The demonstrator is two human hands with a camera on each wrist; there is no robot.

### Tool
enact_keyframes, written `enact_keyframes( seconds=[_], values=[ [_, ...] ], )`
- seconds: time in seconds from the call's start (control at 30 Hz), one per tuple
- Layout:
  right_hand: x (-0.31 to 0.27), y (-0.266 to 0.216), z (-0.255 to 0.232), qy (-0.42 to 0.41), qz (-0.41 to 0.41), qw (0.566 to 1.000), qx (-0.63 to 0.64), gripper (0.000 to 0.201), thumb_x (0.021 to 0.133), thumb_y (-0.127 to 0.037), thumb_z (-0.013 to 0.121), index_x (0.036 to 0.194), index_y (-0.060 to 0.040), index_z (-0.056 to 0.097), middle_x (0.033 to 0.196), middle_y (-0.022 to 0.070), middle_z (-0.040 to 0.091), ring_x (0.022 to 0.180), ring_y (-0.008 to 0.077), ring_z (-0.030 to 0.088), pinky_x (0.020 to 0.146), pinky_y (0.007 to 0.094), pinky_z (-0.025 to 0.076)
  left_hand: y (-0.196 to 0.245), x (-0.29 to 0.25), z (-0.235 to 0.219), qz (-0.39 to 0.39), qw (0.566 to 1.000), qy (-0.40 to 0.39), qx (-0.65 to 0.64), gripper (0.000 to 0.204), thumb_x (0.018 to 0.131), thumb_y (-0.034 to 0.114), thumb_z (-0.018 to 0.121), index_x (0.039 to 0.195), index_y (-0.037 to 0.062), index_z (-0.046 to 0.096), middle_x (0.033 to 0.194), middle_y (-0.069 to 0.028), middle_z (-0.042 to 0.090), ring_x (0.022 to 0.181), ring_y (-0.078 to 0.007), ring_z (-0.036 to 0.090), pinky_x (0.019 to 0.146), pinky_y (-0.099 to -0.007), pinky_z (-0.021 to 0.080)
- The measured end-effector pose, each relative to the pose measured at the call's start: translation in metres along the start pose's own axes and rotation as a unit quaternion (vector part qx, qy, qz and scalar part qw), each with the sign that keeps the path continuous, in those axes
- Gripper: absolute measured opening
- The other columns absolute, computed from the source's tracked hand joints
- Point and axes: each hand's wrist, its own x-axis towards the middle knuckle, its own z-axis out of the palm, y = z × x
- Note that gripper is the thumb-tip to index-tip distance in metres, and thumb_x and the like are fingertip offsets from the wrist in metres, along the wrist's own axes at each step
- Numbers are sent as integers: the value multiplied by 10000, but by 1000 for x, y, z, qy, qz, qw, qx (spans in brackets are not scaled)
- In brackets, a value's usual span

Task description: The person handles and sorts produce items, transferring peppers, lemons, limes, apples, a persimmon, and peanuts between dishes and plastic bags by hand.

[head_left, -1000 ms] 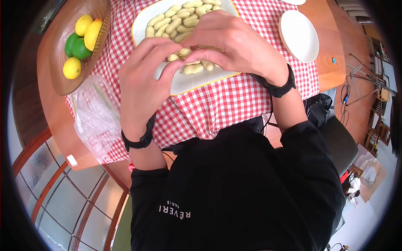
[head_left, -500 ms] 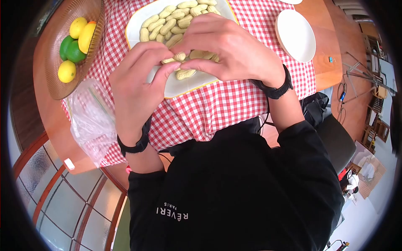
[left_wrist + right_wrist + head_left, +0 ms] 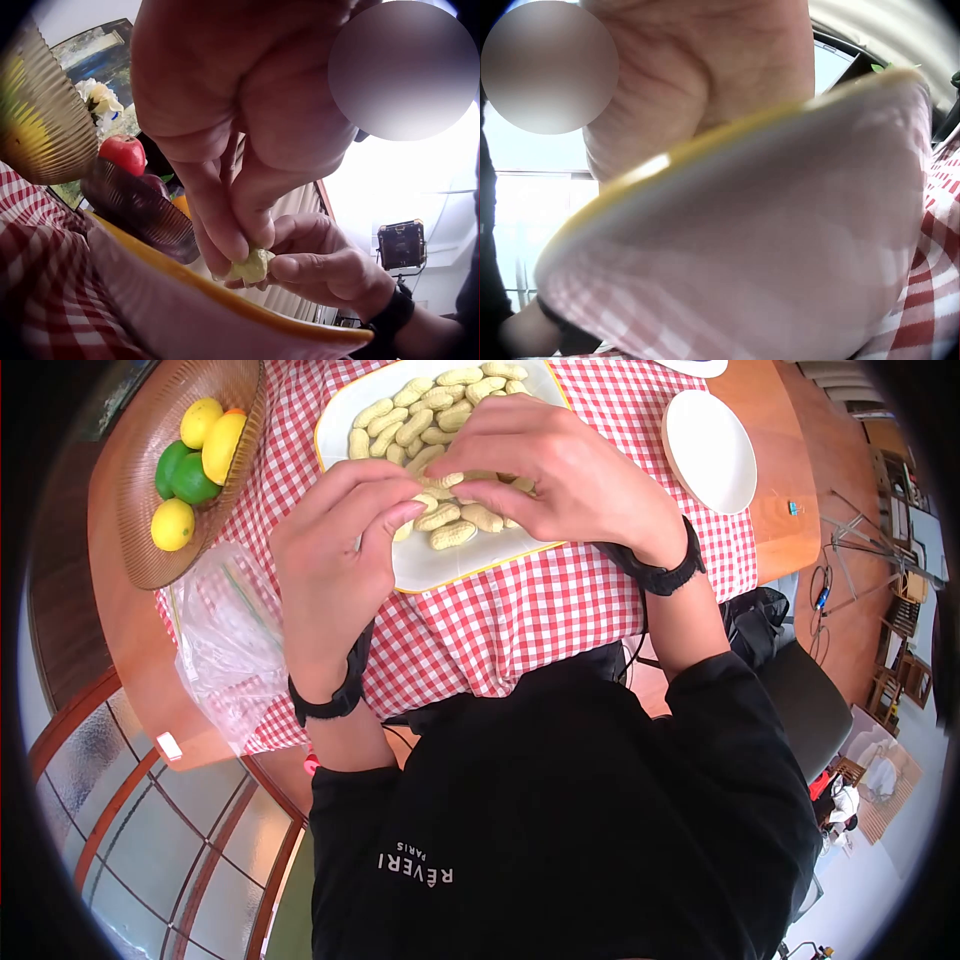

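Over a white dish [image 3: 412, 573] with a yellow rim, both hands meet at their fingertips. The left hand [image 3: 335, 555] pinches a pale peanut [image 3: 255, 266] between thumb and fingers, seen best in the left wrist view. From the other side the right hand [image 3: 575, 480] pinches it too, its thumb against the shell. Many whole peanuts in their shells [image 3: 453, 535] lie in the dish below and behind the hands. In the right wrist view the dish's outer wall [image 3: 742, 247] hides the right fingers.
A ribbed amber bowl [image 3: 135, 480] with lemons and green fruit stands at the left. Nearer lies a crumpled clear plastic bag [image 3: 225, 635]. A white oval plate [image 3: 710, 452] is at the right on the red checked cloth [image 3: 520, 605].
The thumbs, close together half a second ago, now stand slightly apart. More peanuts show beneath them. Both hands stay over the dish, and the head view has shifted slightly.
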Motion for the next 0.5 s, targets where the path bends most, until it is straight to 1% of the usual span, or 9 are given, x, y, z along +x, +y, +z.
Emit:
enact_keyframes(
  seconds=[0.1,0.17,0.23,0.3,0.43,0.5],
  values=[
    [-2,0,0,-5,13,1000,-19,181,846,-78,783,1017,-18,775,917,143,746,914,332,705,850,425,578,-4,-2,0,2,1000,-17,9,150,826,-31,759,959,35,781,966,-65,742,823,-233,728,741,-316,568],
    [-4,3,1,-7,10,1000,-21,236,856,-77,802,1089,-55,766,926,130,708,911,341,684,820,431,565,-3,-2,1,10,1000,-15,9,184,833,-30,756,1003,37,779,989,-66,743,847,-239,733,760,-320,571],
    [-4,4,0,-1,4,1000,-22,230,869,-99,795,1092,-54,763,921,134,706,906,343,687,826,432,567,0,-2,1,10,1000,-20,14,192,834,-25,760,1015,36,778,994,-71,744,851,-240,734,763,-322,572],
    [-4,3,-2,-7,22,999,-25,220,888,-126,783,1096,-56,763,935,140,713,896,344,689,828,434,567,-1,0,0,16,999,-22,22,201,835,-21,763,1028,34,776,998,-76,744,856,-241,735,765,-325,574],
    [-6,3,-1,-12,36,999,-27,202,898,-108,751,1094,-59,759,950,150,718,904,353,691,839,439,566,-3,-4,0,-19,999,-26,-5,232,830,-15,776,1056,37,775,973,-97,748,817,-255,739,735,-325,571],
    [-5,4,-2,22,13,999,-31,154,859,-73,730,1008,-41,753,889,167,728,834,370,710,768,445,572,-1,-7,0,-35,999,-33,-17,237,830,-13,780,1061,37,775,956,-104,749,800,-261,739,722,-325,570]
  ],
)
